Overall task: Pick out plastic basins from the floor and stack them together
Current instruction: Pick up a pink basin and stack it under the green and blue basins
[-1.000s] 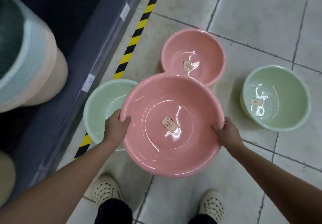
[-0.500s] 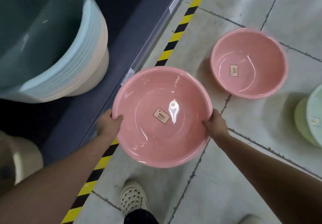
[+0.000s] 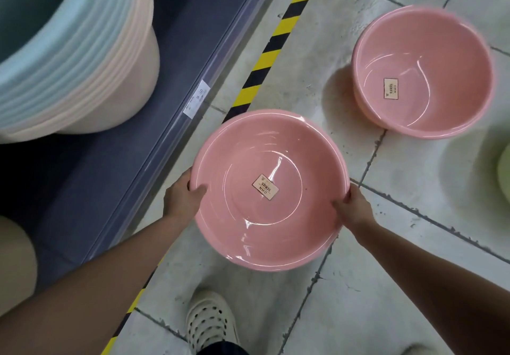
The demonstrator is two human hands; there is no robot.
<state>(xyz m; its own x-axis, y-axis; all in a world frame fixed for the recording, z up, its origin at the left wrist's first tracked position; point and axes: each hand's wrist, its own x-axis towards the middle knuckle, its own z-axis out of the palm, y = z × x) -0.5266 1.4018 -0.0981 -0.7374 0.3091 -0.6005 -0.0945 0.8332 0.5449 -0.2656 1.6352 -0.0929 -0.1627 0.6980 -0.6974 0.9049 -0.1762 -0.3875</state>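
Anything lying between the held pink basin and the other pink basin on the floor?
Nothing visible. The left hand and right hand grip the held pink basin by its rim; only bare tiled floor separates it from the pink basin on the floor.

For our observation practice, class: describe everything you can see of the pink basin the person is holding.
The pink basin is round, shallow, glossy, seemingly plastic, with a rolled rim. A small label reading CHN SERIES sits at its centre. Empty and open side up, it is held above the tiled floor, the left hand and right hand gripping opposite rim edges.
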